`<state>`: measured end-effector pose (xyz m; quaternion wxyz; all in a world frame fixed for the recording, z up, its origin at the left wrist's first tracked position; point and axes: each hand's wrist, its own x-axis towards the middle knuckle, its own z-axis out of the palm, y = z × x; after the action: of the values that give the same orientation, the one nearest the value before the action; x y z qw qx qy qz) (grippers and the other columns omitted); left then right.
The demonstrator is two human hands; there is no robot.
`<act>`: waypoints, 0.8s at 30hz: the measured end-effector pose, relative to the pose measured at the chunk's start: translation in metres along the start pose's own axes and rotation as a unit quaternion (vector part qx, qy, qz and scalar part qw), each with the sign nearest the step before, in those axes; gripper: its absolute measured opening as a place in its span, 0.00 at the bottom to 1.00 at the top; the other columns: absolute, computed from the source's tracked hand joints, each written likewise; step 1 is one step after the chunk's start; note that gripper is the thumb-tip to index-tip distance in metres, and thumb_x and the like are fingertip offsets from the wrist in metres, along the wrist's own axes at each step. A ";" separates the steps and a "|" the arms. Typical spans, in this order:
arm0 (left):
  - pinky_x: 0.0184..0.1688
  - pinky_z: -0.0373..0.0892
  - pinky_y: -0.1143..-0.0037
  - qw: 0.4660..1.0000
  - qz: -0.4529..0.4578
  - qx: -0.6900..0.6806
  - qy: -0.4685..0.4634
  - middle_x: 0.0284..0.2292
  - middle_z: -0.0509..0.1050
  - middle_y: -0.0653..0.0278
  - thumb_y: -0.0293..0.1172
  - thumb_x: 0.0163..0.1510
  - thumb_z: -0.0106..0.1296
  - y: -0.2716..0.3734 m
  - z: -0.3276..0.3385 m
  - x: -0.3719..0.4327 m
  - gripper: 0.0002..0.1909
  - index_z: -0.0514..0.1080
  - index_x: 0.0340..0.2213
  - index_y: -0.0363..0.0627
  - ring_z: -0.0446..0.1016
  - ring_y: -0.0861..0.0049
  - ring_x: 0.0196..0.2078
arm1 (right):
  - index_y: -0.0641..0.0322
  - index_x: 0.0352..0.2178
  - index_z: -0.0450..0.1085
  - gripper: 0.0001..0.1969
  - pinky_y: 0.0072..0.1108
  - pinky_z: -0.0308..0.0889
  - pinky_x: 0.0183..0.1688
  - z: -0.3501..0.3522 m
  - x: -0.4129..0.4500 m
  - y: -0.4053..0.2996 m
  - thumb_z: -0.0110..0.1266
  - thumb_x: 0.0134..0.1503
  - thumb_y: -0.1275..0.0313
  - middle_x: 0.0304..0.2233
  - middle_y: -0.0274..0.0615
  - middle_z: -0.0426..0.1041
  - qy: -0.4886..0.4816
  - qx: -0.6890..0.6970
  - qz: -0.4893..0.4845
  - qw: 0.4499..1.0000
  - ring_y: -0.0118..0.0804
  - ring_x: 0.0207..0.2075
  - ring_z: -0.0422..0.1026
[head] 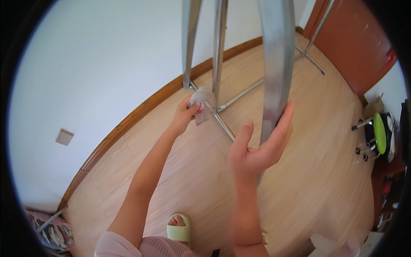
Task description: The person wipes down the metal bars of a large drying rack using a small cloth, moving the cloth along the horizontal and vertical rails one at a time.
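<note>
My left hand [186, 114] grips a crumpled whitish cloth [201, 96] with a pink mark on its hanging end. It is beside a thin chrome floor tube [223, 125], part of a metal rack's base. My right hand [263, 144] has its thumb apart from the fingers. Its palm and fingers lie along the edge of a broad silver metal upright [277, 64], whose lower end passes behind the wrist. Farther left stand a second flat metal upright [191, 38] and a round-edged chrome post [219, 48], which meets the base tube.
A white wall [106, 64] with a wooden skirting board [128, 119] and a socket [64, 137] runs along the left. At right are a reddish-brown door [353, 41] and a green-seated wheeled stool [379, 133]. A patterned bag [53, 229] sits lower left. My green slipper [179, 233] is on the wood-look floor [199, 180].
</note>
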<state>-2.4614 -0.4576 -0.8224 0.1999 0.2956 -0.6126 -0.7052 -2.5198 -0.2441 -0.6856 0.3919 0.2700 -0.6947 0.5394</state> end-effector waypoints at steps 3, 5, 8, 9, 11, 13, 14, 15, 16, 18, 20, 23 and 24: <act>0.55 0.67 0.66 0.973 -0.058 -0.178 -0.133 0.52 0.71 0.54 0.40 0.65 0.42 0.008 0.013 -0.045 0.23 0.61 0.57 0.42 0.70 0.64 0.54 | 0.78 0.57 0.61 0.28 0.30 0.67 0.49 -0.021 -0.009 0.017 0.50 0.54 0.77 0.52 0.57 0.69 -0.025 0.102 0.004 0.994 0.50 0.47 0.71; 0.58 0.65 0.64 0.947 -0.092 -0.238 -0.194 0.53 0.70 0.52 0.44 0.66 0.39 0.018 0.025 -0.065 0.27 0.59 0.59 0.39 0.69 0.63 0.56 | 0.79 0.53 0.65 0.25 0.30 0.66 0.53 -0.047 -0.025 0.033 0.51 0.52 0.79 0.51 0.58 0.70 -0.080 0.210 0.140 0.964 0.48 0.49 0.71; 0.60 0.63 0.61 0.936 -0.136 -0.231 -0.230 0.56 0.67 0.51 0.48 0.66 0.35 0.023 0.033 -0.084 0.31 0.57 0.59 0.35 0.66 0.60 0.59 | 0.78 0.48 0.69 0.21 0.29 0.67 0.51 -0.064 -0.045 0.058 0.51 0.51 0.80 0.46 0.56 0.73 -0.050 0.276 0.233 0.931 0.46 0.47 0.72; 0.60 0.62 0.60 0.927 -0.174 -0.238 -0.231 0.56 0.68 0.50 0.48 0.66 0.35 0.022 0.031 -0.088 0.30 0.59 0.59 0.35 0.67 0.60 0.59 | 0.78 0.48 0.69 0.21 0.29 0.67 0.51 -0.069 -0.047 0.064 0.51 0.51 0.80 0.46 0.56 0.73 -0.046 0.267 0.246 0.930 0.46 0.47 0.72; 0.60 0.62 0.60 0.914 -0.232 -0.240 -0.230 0.55 0.68 0.50 0.48 0.66 0.35 0.025 0.035 -0.100 0.30 0.61 0.58 0.35 0.67 0.59 0.58 | 0.75 0.45 0.71 0.18 0.27 0.68 0.49 -0.078 -0.047 0.075 0.51 0.50 0.81 0.42 0.53 0.75 -0.117 0.327 0.298 0.889 0.44 0.43 0.74; 0.62 0.60 0.59 0.962 -0.220 -0.109 -0.119 0.55 0.68 0.49 0.45 0.66 0.34 0.036 0.049 -0.112 0.28 0.61 0.58 0.35 0.66 0.58 0.59 | 0.75 0.44 0.71 0.17 0.26 0.68 0.47 -0.084 -0.038 0.084 0.50 0.51 0.82 0.41 0.52 0.76 -0.119 0.313 0.300 0.893 0.42 0.42 0.75; 0.61 0.60 0.59 0.899 -0.250 -0.311 -0.183 0.55 0.68 0.49 0.42 0.63 0.38 0.014 0.026 -0.107 0.27 0.63 0.56 0.35 0.66 0.58 0.59 | 0.75 0.44 0.71 0.16 0.25 0.68 0.46 -0.084 -0.033 0.087 0.49 0.52 0.83 0.39 0.50 0.76 -0.128 0.312 0.288 0.896 0.40 0.40 0.75; 0.61 0.60 0.59 0.895 -0.271 -0.305 -0.179 0.55 0.68 0.49 0.42 0.63 0.38 0.022 0.037 -0.109 0.27 0.63 0.56 0.35 0.66 0.58 0.59 | 0.75 0.44 0.71 0.16 0.25 0.68 0.46 -0.086 -0.029 0.089 0.49 0.52 0.83 0.39 0.50 0.76 -0.125 0.302 0.308 0.894 0.40 0.40 0.75; 0.61 0.61 0.58 0.881 -0.312 -0.299 -0.191 0.53 0.70 0.50 0.38 0.58 0.43 0.037 0.053 -0.110 0.25 0.66 0.53 0.35 0.67 0.57 0.58 | 0.75 0.43 0.71 0.15 0.23 0.69 0.45 -0.088 -0.024 0.089 0.48 0.53 0.84 0.38 0.49 0.76 -0.073 0.291 0.361 0.883 0.37 0.40 0.75; 0.60 0.62 0.58 0.868 -0.364 -0.259 -0.216 0.52 0.71 0.52 0.32 0.51 0.49 0.052 0.070 -0.116 0.25 0.68 0.51 0.35 0.69 0.58 0.55 | 0.75 0.42 0.72 0.14 0.22 0.69 0.44 -0.095 -0.011 0.087 0.47 0.54 0.85 0.38 0.47 0.77 -0.015 0.267 0.424 0.865 0.34 0.39 0.75; 0.61 0.61 0.60 0.865 -0.409 -0.171 -0.235 0.53 0.70 0.53 0.29 0.45 0.51 0.066 0.087 -0.125 0.33 0.63 0.55 0.38 0.70 0.61 0.54 | 0.75 0.43 0.71 0.14 0.20 0.69 0.42 -0.100 0.000 0.085 0.48 0.54 0.82 0.35 0.45 0.77 0.084 0.226 0.512 0.825 0.30 0.35 0.75; 0.61 0.61 0.62 0.848 -0.470 -0.065 -0.235 0.55 0.68 0.54 0.24 0.41 0.51 0.080 0.097 -0.146 0.40 0.58 0.60 0.41 0.70 0.63 0.54 | 0.72 0.41 0.72 0.12 0.19 0.69 0.42 -0.121 0.004 0.078 0.45 0.57 0.85 0.35 0.40 0.76 0.104 0.221 0.587 0.772 0.27 0.38 0.74; 0.61 0.61 0.62 0.841 -0.494 -0.017 -0.221 0.56 0.67 0.54 0.21 0.39 0.52 0.086 0.099 -0.154 0.44 0.55 0.62 0.42 0.70 0.63 0.54 | 0.72 0.41 0.72 0.12 0.19 0.69 0.42 -0.128 0.004 0.076 0.45 0.57 0.85 0.35 0.40 0.76 0.108 0.218 0.590 0.770 0.27 0.38 0.74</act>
<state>-2.4187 -0.2991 -0.7043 -0.3101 0.3917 -0.4014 -0.7676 -2.5500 -0.1000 -0.7083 0.0001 -0.1747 -0.5341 0.8272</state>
